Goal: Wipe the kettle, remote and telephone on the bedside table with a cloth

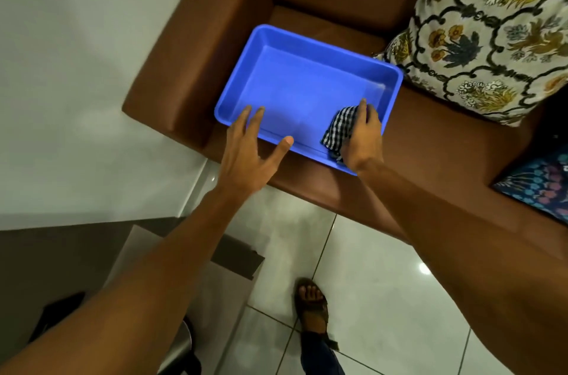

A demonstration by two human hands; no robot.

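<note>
The right hand [364, 135] grasps the checked cloth [339, 128] inside the blue tray [276, 67] (centre of frame, on a brown sofa [196, 52]). The left hand [249, 153] is spread, fingers released, over the tray's near rim.

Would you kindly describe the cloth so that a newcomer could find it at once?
On the brown leather armchair sits a blue plastic tray. At the tray's near right corner, the right hand presses a crumpled black-and-white checked cloth, the only patterned thing in the tray.

A blue tray [307, 79] sits on a brown sofa [430, 141]. Inside its near corner, the right hand [364, 136] clutches a checked cloth [339, 128]; the left hand [249, 150], fingers spread, hovers over its near rim.
</note>
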